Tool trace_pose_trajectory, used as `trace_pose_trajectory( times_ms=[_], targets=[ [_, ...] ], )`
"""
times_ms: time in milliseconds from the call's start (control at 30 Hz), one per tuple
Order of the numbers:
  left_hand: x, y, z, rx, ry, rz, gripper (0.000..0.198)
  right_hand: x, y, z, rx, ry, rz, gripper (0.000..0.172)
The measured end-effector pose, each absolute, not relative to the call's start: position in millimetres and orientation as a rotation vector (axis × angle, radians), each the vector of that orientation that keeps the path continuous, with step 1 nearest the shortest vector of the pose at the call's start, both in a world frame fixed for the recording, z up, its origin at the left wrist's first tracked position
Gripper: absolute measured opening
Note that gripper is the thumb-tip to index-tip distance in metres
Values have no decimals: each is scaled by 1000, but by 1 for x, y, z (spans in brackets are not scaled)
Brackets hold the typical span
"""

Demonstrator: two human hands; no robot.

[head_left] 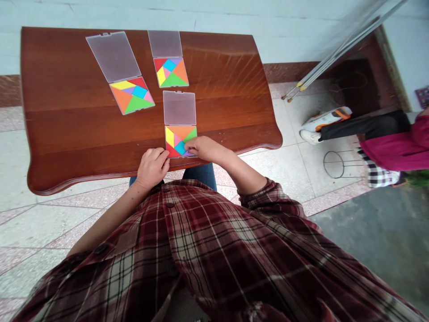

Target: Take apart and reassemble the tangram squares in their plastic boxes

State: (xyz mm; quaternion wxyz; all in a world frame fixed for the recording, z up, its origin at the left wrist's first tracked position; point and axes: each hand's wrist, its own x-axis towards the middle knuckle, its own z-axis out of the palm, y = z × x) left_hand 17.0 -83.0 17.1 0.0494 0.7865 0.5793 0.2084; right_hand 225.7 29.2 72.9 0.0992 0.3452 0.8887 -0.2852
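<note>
Maroon plaid came first: one shirt (208, 232), and just ahead of it, two bare hands on the job! The left hand (152, 167) had its fingers loosely bent at the near left corner of one tangram tray (181, 141); whether they gripped the edge, I couldn't tell. Over to the right hand (206, 148): fingers bunched, tips down by one purple triangle (190, 153), pinching or pressing, impossible to say. Seven colours showed in that tray, by the table's near edge, its one translucent lid (179, 108) lying open. Farther on, a second tangram set (132, 95) sat left, a third (171, 72) beyond, seven pieces apiece, both open, all three on one reddish-brown wooden table (80, 129). Behind, one pale wall (214, 13)!
</note>
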Motion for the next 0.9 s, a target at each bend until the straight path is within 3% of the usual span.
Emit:
trace_pose_trajectory(
  times_ms=[600, 900],
  targets=[
    [17, -83, 19, 2387, 1769, 615, 31, 230, 25, 88, 1200, 2585, -734, 24],
    [17, -84, 18, 2347, 1750, 623, 32, 225, 9, 84, 970, 2654, -831, 20]
  ],
)
